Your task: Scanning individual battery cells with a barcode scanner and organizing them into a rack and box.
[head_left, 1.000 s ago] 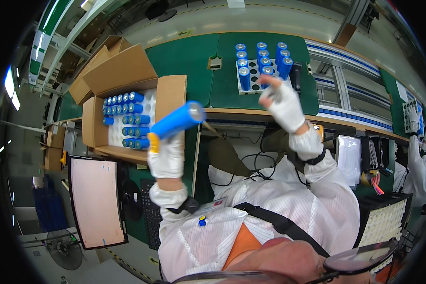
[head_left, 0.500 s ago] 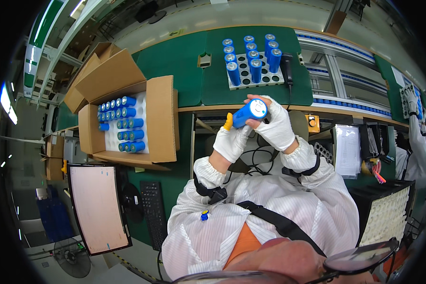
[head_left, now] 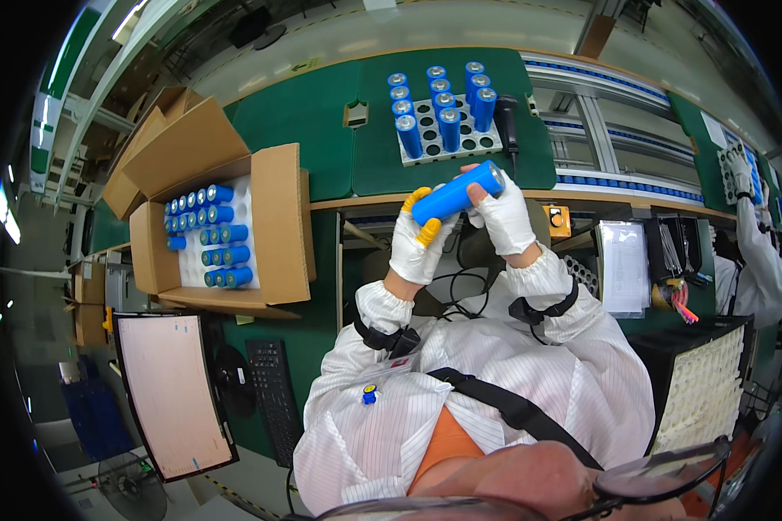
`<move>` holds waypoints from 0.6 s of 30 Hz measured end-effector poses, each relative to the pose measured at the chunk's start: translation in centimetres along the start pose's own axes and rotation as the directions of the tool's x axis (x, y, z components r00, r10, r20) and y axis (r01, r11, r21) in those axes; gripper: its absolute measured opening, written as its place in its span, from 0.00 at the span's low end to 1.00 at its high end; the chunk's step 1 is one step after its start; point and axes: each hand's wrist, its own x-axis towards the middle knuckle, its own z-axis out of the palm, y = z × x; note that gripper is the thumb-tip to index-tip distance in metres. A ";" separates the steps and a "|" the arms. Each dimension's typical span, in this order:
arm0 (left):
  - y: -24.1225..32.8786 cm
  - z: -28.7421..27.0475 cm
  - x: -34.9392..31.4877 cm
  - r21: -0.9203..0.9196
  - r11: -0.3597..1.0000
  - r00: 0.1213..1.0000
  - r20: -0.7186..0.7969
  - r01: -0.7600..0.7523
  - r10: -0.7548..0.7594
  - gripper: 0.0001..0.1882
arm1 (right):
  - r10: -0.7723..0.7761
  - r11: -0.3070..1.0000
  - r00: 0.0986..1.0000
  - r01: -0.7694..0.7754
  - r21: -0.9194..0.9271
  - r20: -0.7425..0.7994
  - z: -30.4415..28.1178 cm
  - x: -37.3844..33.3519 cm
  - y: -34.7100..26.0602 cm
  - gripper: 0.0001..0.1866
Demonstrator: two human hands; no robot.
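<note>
The blue cylindrical cell (head_left: pixel 457 193) now lies nearly level between both gloved hands, its silver-capped end pointing right and slightly up; half a second ago that capped end faced the camera, and a second ago the left hand alone carried it out by the box. It is smooth, glossy blue, held above the near edge of the green bench (head_left: pixel 321 130). The left hand (head_left: pixel 419 239), with yellow fingertips, wraps the cell's left end; the right hand (head_left: pixel 502 215) pinches the right end, fingers closed on it. Just beyond stands a grey perforated tray (head_left: pixel 473 141) with upright blue cells, perhaps ten. Well to the left, an open cardboard box (head_left: pixel 278 230) holds rows of blue cells lying flat.
</note>
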 end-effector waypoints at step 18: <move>18.1 4.6 -8.5 0.960 -0.025 0.861 0.261 -0.278 0.436 0.15 | -0.493 0.474 0.868 0.209 -0.855 -0.061 -11.4 16.0 4.0 0.29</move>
